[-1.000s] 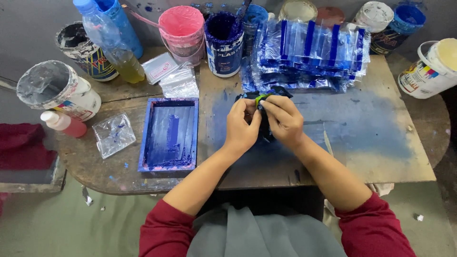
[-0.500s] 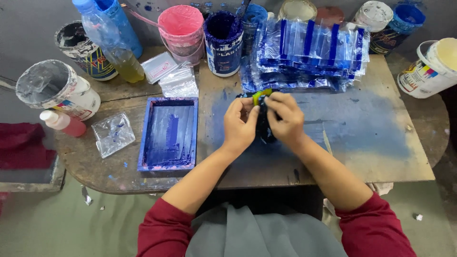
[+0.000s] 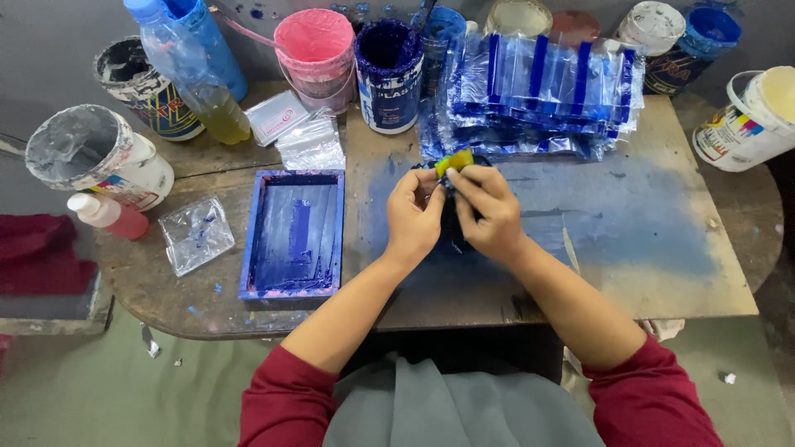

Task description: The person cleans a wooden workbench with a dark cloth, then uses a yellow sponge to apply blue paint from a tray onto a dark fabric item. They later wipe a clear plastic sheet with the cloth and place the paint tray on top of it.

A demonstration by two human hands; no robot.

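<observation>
Blue-stained dark cloth (image 3: 454, 232) with yellow-green bit (image 3: 455, 161) – left hand (image 3: 414, 219) and right hand (image 3: 489, 217) fingers both pinched on it, over worktop (image 3: 654, 248), blue tray (image 3: 294, 233) just left.

Since a second ago, the yellow-green piece (image 3: 455, 161) has come further out of the dark blue-stained bundle (image 3: 454, 225), now standing nearer the stack of blue-striped clear bags (image 3: 538, 91). The right hand (image 3: 486, 213) has shifted toward the left hand (image 3: 416, 217), its fingertips apparently pinching just under that piece.
</observation>
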